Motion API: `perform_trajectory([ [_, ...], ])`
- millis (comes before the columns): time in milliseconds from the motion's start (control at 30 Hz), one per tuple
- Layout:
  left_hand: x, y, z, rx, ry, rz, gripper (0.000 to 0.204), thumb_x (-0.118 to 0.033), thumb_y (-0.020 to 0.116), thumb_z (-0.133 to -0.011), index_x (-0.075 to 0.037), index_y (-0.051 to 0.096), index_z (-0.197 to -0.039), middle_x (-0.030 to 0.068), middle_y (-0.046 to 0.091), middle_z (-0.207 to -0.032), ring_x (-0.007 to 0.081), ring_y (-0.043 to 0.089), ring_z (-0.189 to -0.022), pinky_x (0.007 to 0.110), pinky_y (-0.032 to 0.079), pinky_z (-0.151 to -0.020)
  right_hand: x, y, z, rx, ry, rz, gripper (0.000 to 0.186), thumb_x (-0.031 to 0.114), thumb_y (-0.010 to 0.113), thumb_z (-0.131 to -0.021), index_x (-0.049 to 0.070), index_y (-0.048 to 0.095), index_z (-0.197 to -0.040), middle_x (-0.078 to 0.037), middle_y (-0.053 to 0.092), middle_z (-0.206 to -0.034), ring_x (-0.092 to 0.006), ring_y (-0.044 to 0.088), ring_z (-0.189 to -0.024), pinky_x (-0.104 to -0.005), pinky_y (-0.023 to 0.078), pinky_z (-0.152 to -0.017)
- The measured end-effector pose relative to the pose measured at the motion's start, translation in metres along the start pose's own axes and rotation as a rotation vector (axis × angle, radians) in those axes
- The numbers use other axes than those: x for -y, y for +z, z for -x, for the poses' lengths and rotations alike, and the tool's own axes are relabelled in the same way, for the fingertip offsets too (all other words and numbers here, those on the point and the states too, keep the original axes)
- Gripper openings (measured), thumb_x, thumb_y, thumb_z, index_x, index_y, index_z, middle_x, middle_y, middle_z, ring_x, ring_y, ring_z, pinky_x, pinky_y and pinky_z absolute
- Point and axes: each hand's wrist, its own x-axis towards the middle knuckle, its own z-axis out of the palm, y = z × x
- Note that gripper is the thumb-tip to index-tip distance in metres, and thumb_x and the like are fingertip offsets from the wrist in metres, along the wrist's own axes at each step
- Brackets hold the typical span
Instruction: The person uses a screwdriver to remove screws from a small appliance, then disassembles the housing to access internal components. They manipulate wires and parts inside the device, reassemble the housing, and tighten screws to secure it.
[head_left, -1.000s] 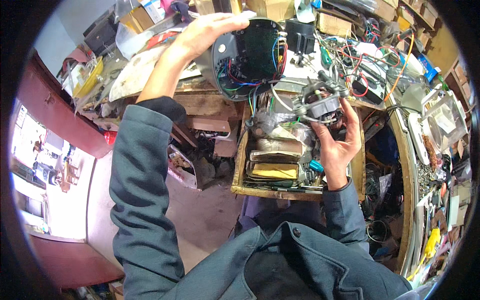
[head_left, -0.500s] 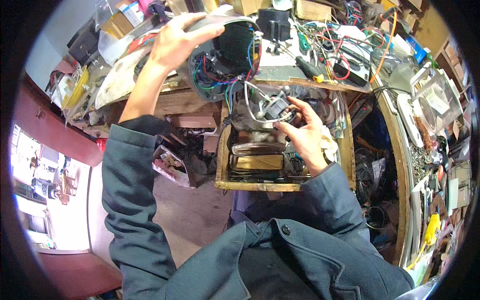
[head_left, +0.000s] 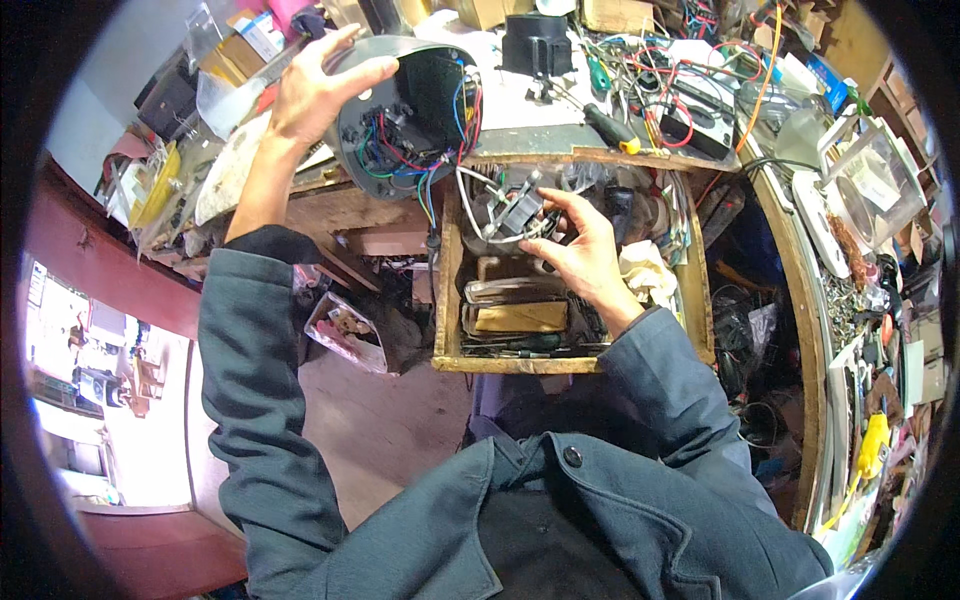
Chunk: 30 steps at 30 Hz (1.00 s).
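Observation:
My left hand (head_left: 308, 95) grips the rim of a dark, round appliance housing (head_left: 352, 152), tilted over the bench's front edge with its hollow inside showing. Red, blue and green wires (head_left: 466, 110) run inside it and hang out. Between thumb and fingers of my right hand (head_left: 588, 250) is a small grey-black electric motor (head_left: 520, 214), held above the open drawer; its exact kind is partly hidden by the fingers. A pale cable (head_left: 468, 205) loops from the motor up toward the housing.
Below the motor is a wooden drawer (head_left: 540, 366) full of tools and parts. On the bench lie a black plastic part (head_left: 537, 45), a black-and-yellow screwdriver (head_left: 610, 130) and tangled test leads (head_left: 680, 105). A box of scraps (head_left: 345, 333) sits lower left.
The housing has moved left with my left hand, its opening turned more toward me. My right hand has carried the motor a little left. Both grips stay.

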Motion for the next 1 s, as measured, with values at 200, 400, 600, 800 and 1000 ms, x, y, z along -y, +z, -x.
perform_trajectory([
  [200,-0.005,-0.002,0.005,0.105,-0.053,0.15,0.074,-0.041,0.08,-0.084,0.003,0.059,-0.14,0.0166,0.064,-0.135,0.0244,0.059,-0.125,0.034,0.043,-0.109,-0.014,0.005,-0.007,0.054,-0.018,0.12,0.071,0.019,0.091,-0.071,0.005,0.061,-0.133,-0.016,0.067,-0.116,-0.0297,0.067,-0.104,-0.0385,0.054,-0.09],
  [400,-0.022,0.001,-0.004,0.184,-0.058,0.043,0.07,-0.044,0.075,-0.088,0.001,0.061,-0.139,0.0113,0.065,-0.129,0.0188,0.061,-0.118,0.03,0.044,-0.105,-0.019,0.009,-0.005,0.087,0.034,0.227,0.078,0.013,0.087,-0.074,0.001,0.045,-0.139,-0.018,0.067,-0.116,-0.0323,0.066,-0.11,-0.0405,0.052,-0.094],
  [600,-0.008,0.005,-0.018,0.21,-0.037,-0.017,0.072,-0.045,0.074,-0.089,0.002,0.059,-0.142,0.011,0.066,-0.129,0.0188,0.061,-0.118,0.03,0.044,-0.104,-0.014,0.01,-0.004,0.152,0.186,0.255,0.079,0.011,0.086,-0.076,-0.002,0.042,-0.139,-0.021,0.069,-0.119,-0.0302,0.069,-0.107,-0.0382,0.053,-0.093],
  [800,-0.002,0.006,-0.012,0.13,-0.005,-0.043,0.075,-0.046,0.076,-0.087,0.005,0.059,-0.14,0.0123,0.068,-0.127,0.0194,0.063,-0.117,0.03,0.045,-0.103,-0.004,0.005,-0.009,0.219,0.309,0.185,0.073,0.017,0.086,-0.078,-0.004,0.046,-0.136,-0.022,0.068,-0.121,-0.0308,0.067,-0.109,-0.0367,0.052,-0.096],
  [1000,-0.016,0.01,-0.002,0.035,-0.055,0.027,0.085,-0.057,0.081,-0.077,0.007,0.066,-0.13,0.0228,0.069,-0.129,0.0293,0.067,-0.118,0.037,0.048,-0.105,-0.02,0.004,0.0,0.223,0.217,0.231,0.079,0.018,0.084,-0.079,-0.003,0.044,-0.144,-0.024,0.064,-0.13,-0.0334,0.063,-0.12,-0.0403,0.05,-0.103],
])
